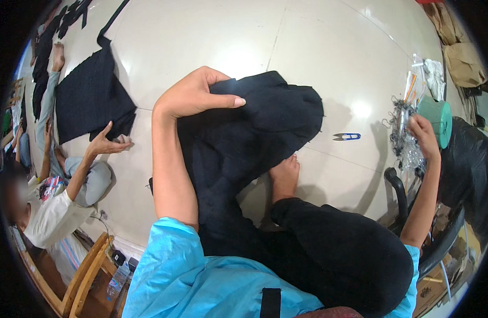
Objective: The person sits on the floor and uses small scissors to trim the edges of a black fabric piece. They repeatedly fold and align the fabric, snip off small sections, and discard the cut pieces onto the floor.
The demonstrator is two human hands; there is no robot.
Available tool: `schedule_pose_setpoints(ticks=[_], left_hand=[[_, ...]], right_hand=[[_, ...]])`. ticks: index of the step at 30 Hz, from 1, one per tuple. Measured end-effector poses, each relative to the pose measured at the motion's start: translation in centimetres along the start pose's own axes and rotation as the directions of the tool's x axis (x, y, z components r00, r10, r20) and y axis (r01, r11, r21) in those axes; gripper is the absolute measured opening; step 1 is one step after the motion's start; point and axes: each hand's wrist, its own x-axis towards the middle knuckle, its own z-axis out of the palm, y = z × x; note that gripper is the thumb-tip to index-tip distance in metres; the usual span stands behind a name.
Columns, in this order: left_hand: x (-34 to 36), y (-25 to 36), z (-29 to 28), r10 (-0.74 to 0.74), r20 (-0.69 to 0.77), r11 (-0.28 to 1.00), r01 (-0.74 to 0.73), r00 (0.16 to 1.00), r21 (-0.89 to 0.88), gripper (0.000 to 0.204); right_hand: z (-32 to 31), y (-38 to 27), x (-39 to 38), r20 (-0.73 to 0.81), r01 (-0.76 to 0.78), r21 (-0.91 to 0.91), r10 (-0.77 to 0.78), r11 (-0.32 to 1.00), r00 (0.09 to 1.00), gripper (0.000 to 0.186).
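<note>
My left hand grips the upper edge of a black cloth piece, its thumb lying on top and the fingers hidden behind the fabric. The cloth drapes toward my lap, where it merges with other black fabric. Far out to the right, my right hand is closed, beside a clump of grey thread scraps and clear plastic. Whatever it pinches, if anything, is too small to make out. Between the cloth and that clump, thread snips with a blue handle lie on the floor.
A green roll and black plastic bags stand at the right, near brown paper and a black curved armrest. On the left a seated co-worker handles black cloth. A wooden chair is at lower left.
</note>
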Motion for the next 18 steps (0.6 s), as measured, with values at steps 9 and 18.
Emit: schedule_pose_setpoints(ticks=[9, 18], left_hand=[[-0.1, -1.5, -0.9, -0.376, 0.015, 0.882, 0.353, 0.926, 0.311, 0.041], [4.7, -4.1, 5.2, -0.008, -0.384, 0.653, 0.296, 0.923, 0.698, 0.063]], right_hand=[[9.2, -6.2, 2.3, -0.022, 0.138, -0.277, -0.15, 0.951, 0.988, 0.021], [11.1, -8.5, 1.8, 0.046, 0.213, -0.258, -0.209, 0.942, 0.977, 0.011]])
